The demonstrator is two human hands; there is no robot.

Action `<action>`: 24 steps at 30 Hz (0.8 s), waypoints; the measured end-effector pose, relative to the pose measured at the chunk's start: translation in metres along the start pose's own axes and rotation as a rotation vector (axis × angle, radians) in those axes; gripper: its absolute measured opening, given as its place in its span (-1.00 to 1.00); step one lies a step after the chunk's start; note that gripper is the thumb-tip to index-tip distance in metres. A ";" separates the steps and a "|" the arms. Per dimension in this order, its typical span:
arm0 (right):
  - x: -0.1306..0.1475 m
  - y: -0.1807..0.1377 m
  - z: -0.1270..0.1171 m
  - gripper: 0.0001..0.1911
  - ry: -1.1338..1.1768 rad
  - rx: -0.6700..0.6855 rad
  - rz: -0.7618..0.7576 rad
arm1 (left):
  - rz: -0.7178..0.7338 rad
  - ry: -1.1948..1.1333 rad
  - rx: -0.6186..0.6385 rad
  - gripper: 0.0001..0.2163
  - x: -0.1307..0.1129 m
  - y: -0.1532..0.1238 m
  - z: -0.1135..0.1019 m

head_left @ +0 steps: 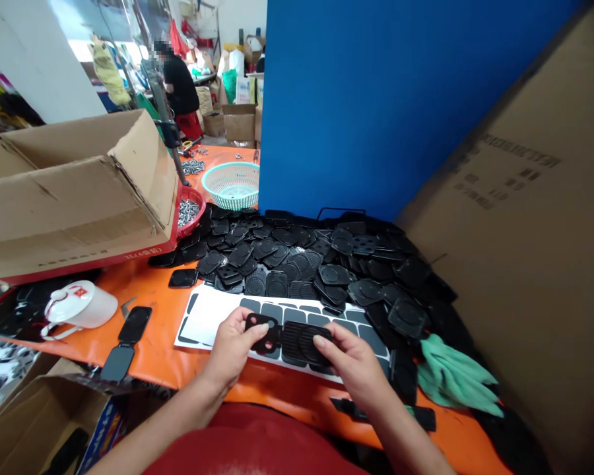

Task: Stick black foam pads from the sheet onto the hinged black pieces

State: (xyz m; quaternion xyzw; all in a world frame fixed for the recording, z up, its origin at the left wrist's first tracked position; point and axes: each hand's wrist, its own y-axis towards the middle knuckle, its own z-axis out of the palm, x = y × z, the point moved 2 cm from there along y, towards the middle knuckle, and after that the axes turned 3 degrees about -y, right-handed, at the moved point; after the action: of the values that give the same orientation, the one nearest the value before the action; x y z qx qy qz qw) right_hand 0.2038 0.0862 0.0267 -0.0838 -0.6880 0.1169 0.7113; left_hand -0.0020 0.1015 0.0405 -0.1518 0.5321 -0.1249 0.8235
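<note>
Between my two hands is a black hinged plastic piece [292,341], opened out flat. Its smaller left half has round holes, and the right half is ribbed. My left hand [232,343] pinches the holed end between thumb and fingers. The ribbed end is gripped by my right hand [354,359], thumb on top. Below them lies a white sheet of dark rounded stickers [361,330], with a blank white patch [212,315] at its left. Behind the sheet spreads a big heap of similar black pieces [277,257].
Left stand a white lidded cup [82,305], an unfolded black piece [117,363] and a large cardboard box [69,198]. A mint basket [232,185] and red basket of metal parts [191,211] are behind. A green cloth [453,376] lies right; a person [178,82] sits far back.
</note>
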 end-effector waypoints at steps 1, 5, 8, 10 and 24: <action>-0.001 0.000 0.002 -0.60 0.084 0.026 0.035 | -0.041 -0.047 0.026 -0.63 0.000 -0.001 0.001; -0.005 0.000 0.008 -0.62 0.351 0.122 0.144 | -0.179 -0.202 0.118 -0.60 -0.001 -0.004 0.003; -0.009 0.001 0.008 -0.62 0.391 0.113 0.204 | -0.191 -0.194 0.114 -0.59 -0.002 -0.004 0.001; -0.010 0.002 0.007 -0.61 0.365 0.117 0.232 | -0.199 -0.152 0.142 -0.58 -0.002 -0.004 -0.001; -0.005 0.008 -0.004 -0.58 -0.014 0.026 0.073 | -0.157 0.142 0.128 -0.71 0.016 -0.006 -0.006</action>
State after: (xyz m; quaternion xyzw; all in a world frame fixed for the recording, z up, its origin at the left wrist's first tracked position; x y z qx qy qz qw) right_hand 0.2076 0.0930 0.0199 -0.0988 -0.6880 0.1521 0.7027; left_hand -0.0009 0.0891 0.0268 -0.1305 0.5666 -0.2331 0.7795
